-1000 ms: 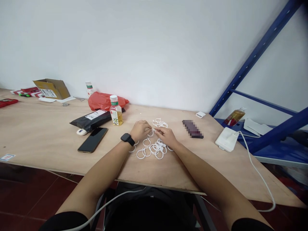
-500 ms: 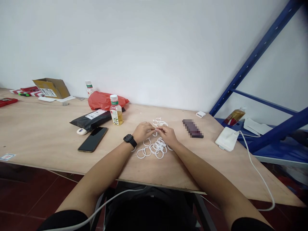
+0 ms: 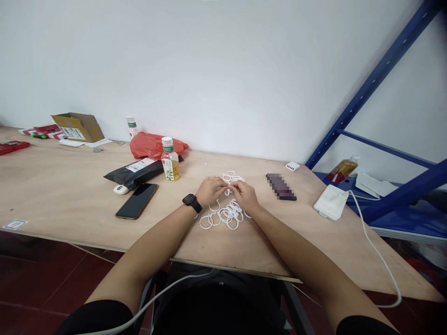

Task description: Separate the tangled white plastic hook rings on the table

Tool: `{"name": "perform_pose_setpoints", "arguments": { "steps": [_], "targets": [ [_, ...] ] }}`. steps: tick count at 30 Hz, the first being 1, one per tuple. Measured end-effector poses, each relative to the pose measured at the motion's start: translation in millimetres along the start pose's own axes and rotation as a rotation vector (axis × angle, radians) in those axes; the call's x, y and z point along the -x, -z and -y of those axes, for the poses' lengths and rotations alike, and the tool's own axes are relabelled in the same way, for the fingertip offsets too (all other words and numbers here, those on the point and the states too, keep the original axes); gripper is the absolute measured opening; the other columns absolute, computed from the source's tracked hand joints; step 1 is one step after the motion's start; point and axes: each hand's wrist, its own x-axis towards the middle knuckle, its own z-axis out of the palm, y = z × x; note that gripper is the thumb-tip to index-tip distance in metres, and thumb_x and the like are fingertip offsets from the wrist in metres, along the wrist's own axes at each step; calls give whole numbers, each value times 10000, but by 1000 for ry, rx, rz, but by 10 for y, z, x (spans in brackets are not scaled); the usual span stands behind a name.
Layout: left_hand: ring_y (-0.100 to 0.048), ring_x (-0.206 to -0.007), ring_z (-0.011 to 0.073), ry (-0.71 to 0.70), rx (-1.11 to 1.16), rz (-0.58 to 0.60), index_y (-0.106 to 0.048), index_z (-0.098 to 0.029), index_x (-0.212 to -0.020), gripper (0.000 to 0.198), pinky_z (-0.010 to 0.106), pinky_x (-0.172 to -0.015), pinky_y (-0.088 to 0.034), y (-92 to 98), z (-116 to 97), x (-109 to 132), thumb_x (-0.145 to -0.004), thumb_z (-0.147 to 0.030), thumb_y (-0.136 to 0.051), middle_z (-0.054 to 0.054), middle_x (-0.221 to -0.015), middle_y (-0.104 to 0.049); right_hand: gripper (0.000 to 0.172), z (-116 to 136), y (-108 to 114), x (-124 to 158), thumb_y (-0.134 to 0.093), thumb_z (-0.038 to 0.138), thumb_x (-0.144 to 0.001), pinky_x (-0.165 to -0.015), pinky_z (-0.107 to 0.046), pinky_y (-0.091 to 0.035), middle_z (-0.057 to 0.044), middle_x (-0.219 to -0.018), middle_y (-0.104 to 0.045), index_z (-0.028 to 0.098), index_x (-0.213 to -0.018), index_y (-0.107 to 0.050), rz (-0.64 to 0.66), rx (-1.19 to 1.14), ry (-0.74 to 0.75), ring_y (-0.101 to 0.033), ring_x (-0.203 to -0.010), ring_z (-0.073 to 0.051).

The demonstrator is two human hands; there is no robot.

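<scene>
The **left hand** (image 3: pixel 209 190) and **right hand** (image 3: pixel 246 195) meet low over a **plywood table** (image 3: pixel 63 190), fingers curled inward and pinching a small white piece between them, partly hidden by the fingers. Loose **white plastic rings** (image 3: pixel 223 217) lie tangled just below the hands, with a smaller cluster just above them. A **black smartwatch** (image 3: pixel 191 202) circles the left wrist.

Left of the hands lie a **smartphone** (image 3: pixel 137 201), a **black mailer** (image 3: pixel 132 172), and a **bottle of yellow drink** (image 3: pixel 170 159) before a **red plastic bag** (image 3: pixel 153 145). A **cardboard box** (image 3: pixel 78 127) sits at upper left. To the right are a **pixelated dark object** (image 3: pixel 281 187) and a **white power adapter** (image 3: pixel 330 202) with a **white cable** (image 3: pixel 375 251) trailing off the table edge. **Blue steel shelving** (image 3: pixel 370 88) rises at right against a **white wall** (image 3: pixel 174 60), above a **dark red tile floor** (image 3: pixel 52 279).
</scene>
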Motion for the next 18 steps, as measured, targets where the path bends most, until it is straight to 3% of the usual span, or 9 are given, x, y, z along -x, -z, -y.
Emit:
{"name": "perform_pose_setpoints", "arguments": {
  "steps": [4,6,10,13,15,18],
  "targets": [
    [-628,-925,209,65,-106,50,-716,-199,-990,243,363,-875,-455,105,80,4,-899,-346,-546,80,-972,-709,244,-108,40,-30,-465,354,-957,-812,-322,-472,-69,-945,-712,224,-969,-670,-75,110,12,-645,-889,-209],
    [-632,-906,205,72,-103,149,-729,-200,-951,213,348,-884,-459,175,152,31,-850,-306,-575,69,-952,-711,241,-180,66,-42,-467,333,-954,-832,-332,-467,-73,-988,-715,222,-998,-677,-74,189,12,-645,-922,-218],
    [-638,-791,186,166,-110,366,-743,-210,-837,183,279,-745,-480,237,260,99,-692,-271,-648,31,-882,-719,215,-273,88,-47,-491,282,-933,-812,-336,-475,-59,-1008,-720,234,-1003,-689,-11,261,-1,-650,-934,-224],
    [-620,-687,162,204,-109,484,-729,-221,-784,157,250,-629,-452,198,270,126,-654,-262,-651,2,-794,-712,203,-271,82,-39,-498,265,-924,-798,-328,-481,-48,-990,-725,238,-968,-695,-9,226,-18,-657,-920,-216],
    [-603,-646,159,212,-135,499,-718,-216,-748,124,253,-597,-433,161,254,127,-679,-240,-619,3,-745,-700,189,-247,73,-31,-512,255,-913,-791,-319,-482,-41,-980,-726,238,-957,-695,3,188,-18,-660,-899,-207],
    [-613,-709,181,186,-184,385,-717,-198,-771,142,280,-662,-453,121,212,105,-729,-219,-582,35,-794,-699,179,-190,48,-21,-530,264,-903,-781,-312,-484,-35,-949,-728,241,-957,-699,60,128,-3,-657,-872,-199]
  ]
}}
